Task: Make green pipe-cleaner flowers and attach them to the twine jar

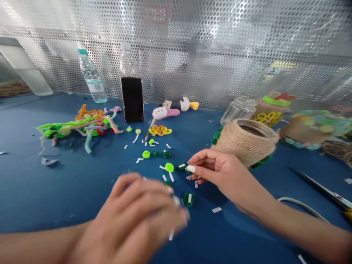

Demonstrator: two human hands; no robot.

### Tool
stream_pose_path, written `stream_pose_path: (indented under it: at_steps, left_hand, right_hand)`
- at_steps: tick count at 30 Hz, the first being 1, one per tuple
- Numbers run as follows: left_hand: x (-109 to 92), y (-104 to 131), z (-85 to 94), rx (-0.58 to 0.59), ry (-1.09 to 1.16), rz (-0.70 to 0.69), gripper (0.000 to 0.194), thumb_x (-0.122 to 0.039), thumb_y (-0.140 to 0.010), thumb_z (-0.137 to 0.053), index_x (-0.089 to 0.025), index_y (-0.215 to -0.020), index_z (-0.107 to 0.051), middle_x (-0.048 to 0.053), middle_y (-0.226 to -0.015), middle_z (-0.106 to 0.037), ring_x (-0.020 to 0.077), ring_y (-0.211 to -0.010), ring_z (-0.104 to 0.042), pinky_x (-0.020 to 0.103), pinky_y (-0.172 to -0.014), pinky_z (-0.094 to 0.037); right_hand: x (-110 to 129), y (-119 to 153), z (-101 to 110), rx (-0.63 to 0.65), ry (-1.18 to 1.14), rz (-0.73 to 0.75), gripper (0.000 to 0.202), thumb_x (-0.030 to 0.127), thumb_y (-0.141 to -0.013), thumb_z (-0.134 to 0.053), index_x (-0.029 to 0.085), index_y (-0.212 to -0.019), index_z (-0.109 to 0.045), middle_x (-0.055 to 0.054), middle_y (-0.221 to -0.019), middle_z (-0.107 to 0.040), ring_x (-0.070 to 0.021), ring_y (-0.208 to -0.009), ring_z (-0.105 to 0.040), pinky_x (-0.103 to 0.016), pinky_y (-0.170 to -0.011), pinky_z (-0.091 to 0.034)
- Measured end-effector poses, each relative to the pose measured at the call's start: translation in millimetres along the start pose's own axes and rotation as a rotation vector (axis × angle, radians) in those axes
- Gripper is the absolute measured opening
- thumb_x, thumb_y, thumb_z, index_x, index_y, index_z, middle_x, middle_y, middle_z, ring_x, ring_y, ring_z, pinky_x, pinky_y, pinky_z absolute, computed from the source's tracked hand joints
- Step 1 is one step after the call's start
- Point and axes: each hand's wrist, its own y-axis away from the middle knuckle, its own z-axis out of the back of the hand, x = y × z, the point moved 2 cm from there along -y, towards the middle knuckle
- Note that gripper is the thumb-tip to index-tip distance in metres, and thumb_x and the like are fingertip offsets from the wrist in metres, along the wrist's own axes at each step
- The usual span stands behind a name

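My left hand [137, 216] is smeared by motion in the near middle, over the blue table; its fingers are too blurred to show what they hold. Further right, my right hand [220, 168] has thumb and fingertips pinched on a small dark green fuzzy ball, mostly hidden behind the thumb. Around both hands lie a dark green fuzzy ball with a white strip on it [188, 199], a bright green fuzzy ball [169, 167] and several white paper strips [216, 210]. Just behind my right hand, a twine-wrapped jar [244, 143] lies tilted, with green fuzzy bits on its sides.
Scissors [324, 187] lie at the right. A glass jar [238, 110] and decorated twine-covered jars [271, 110] stand behind. A phone [132, 99], a water bottle [92, 77], a heap of coloured pipe cleaners [79, 126] and a yellow-orange looped flower [160, 130] are further back, before a perforated metal panel [165, 47].
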Motion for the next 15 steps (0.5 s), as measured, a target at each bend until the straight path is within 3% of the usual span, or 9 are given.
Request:
stream_pose_path:
  at_steps: [3, 5, 9, 15]
  left_hand:
    - [27, -31, 3.9, -0.06, -0.014, -0.015, 0.022, -0.012, -0.091, -0.048, -0.022, -0.111, -0.051, 0.0, -0.098, -0.066, 0.0144, -0.091, -0.061, 0.028, -0.084, -0.046]
    - [39, -42, 1.1, -0.055, -0.008, 0.042, 0.018, -0.011, -0.091, -0.048, -0.02, -0.106, -0.053, 0.0, -0.096, -0.066, 0.0135, -0.088, -0.061, 0.025, -0.082, -0.045]
    - [44, -42, -4.5, -0.012, 0.034, 0.078, 0.02, -0.008, -0.09, -0.046, -0.019, -0.104, -0.055, -0.001, -0.095, -0.065, 0.012, -0.087, -0.059, 0.022, -0.08, -0.044]
    - [48, -39, -7.2, 0.024, 0.036, 0.131, 0.024, -0.01, -0.091, -0.043, -0.021, -0.108, -0.057, 0.002, -0.097, -0.064, 0.0146, -0.09, -0.059, 0.027, -0.081, -0.046]
  right_hand:
    - [3, -8, 8, 0.027, 0.195, -0.004, 0.005, 0.015, -0.08, -0.059, 0.015, -0.079, -0.064, -0.001, -0.061, -0.066, -0.0136, -0.061, -0.067, -0.024, -0.061, -0.055]
    - [2, -12, 12, 0.036, 0.301, 0.051, 0.01, 0.015, -0.082, -0.057, 0.014, -0.079, -0.066, -0.004, -0.07, -0.068, -0.0138, -0.061, -0.067, -0.026, -0.063, -0.056]
    - [-7, -16, 15, 0.034, 0.441, 0.223, 0.017, 0.015, -0.086, -0.051, 0.014, -0.082, -0.068, -0.006, -0.095, -0.064, -0.0109, -0.06, -0.066, -0.027, -0.063, -0.057]
    - [12, -4, 11, -0.114, 0.504, 0.297, 0.014, 0.019, -0.087, -0.053, 0.017, -0.09, -0.067, -0.001, -0.079, -0.063, -0.0081, -0.051, -0.058, -0.021, -0.048, -0.049]
